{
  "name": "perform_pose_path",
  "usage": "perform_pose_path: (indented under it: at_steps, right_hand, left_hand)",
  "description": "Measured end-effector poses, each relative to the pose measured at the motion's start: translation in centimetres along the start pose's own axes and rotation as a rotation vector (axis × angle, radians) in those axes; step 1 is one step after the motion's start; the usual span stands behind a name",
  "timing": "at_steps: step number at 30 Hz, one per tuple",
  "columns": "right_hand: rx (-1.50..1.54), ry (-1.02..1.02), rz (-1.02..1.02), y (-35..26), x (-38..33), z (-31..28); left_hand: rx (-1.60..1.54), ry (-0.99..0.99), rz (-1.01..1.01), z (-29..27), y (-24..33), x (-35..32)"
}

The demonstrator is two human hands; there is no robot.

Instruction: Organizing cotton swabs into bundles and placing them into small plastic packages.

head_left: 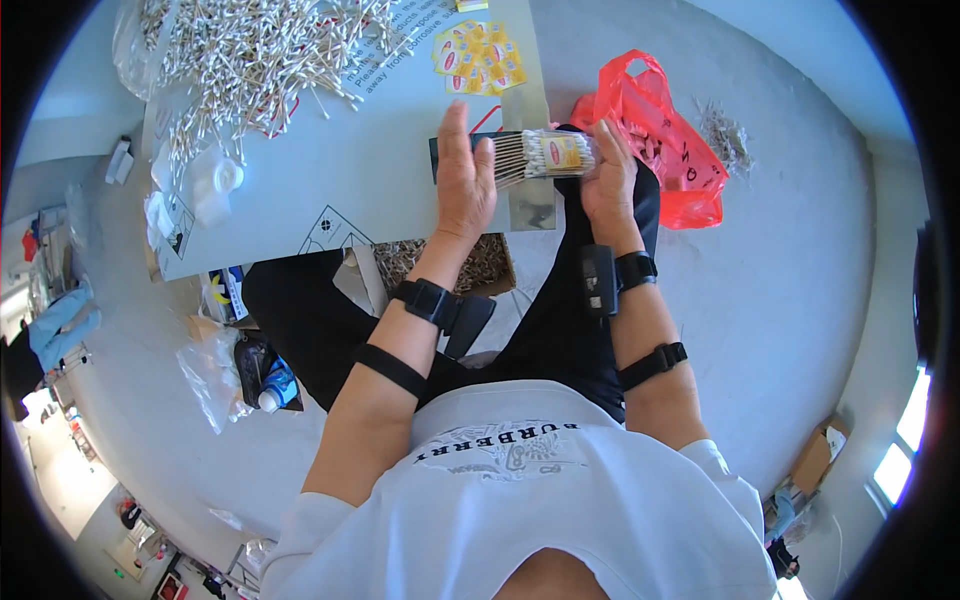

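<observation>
A bundle of cotton swabs (pixel 510 158) lies sideways between my two hands at the table's right edge. Its right half sits in a clear plastic bag (pixel 572 155) with a yellow label, while bare sticks stick out on the left. My left hand (pixel 466 185), fingers stretched upward, is at the stick ends with its palm toward them. On the other side my right hand (pixel 610 185) curls round the bagged end. A dark flat piece (pixel 434 160) shows partly behind my left hand.
A big heap of loose cotton swabs (pixel 270 60) covers the table's far left, near a white roll (pixel 215 185). Yellow labels (pixel 480 58) lie at the far right. Right of the table is a red plastic bag (pixel 670 150). A cardboard box (pixel 500 265) sits under the near edge.
</observation>
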State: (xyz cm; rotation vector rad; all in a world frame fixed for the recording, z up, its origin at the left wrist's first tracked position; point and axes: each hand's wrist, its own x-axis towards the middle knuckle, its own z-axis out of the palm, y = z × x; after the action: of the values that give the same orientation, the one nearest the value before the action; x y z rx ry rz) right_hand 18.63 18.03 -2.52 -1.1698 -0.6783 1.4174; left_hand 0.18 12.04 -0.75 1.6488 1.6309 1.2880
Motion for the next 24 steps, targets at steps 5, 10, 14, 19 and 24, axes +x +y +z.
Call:
perform_pose_path:
  at_steps: [5, 10, 14, 19, 24]
  right_hand:
    - [0.74, -0.039, 0.311, 1.9, -0.4, 1.1]
    - [0.488, -0.028, 0.237, 1.5, -0.4, 1.5]
    - [0.42, -0.042, 0.217, 1.0, -0.6, 1.8]
    - [0.704, 0.062, 0.268, 1.1, -1.3, 2.0]
    - [0.702, 0.1, 0.245, 2.4, -1.4, 2.1]
  left_hand:
    - [-0.41, 0.289, -0.126, 2.3, 0.3, 1.0]
    - [-0.584, 0.181, -0.136, 2.3, 1.0, 2.4]
    - [-0.698, 0.056, -0.168, 1.9, 0.7, 3.3]
    - [-0.425, 0.286, -0.097, 1.3, 1.3, 1.1]
    - [-0.485, 0.346, -0.133, 3.2, 2.6, -0.4]
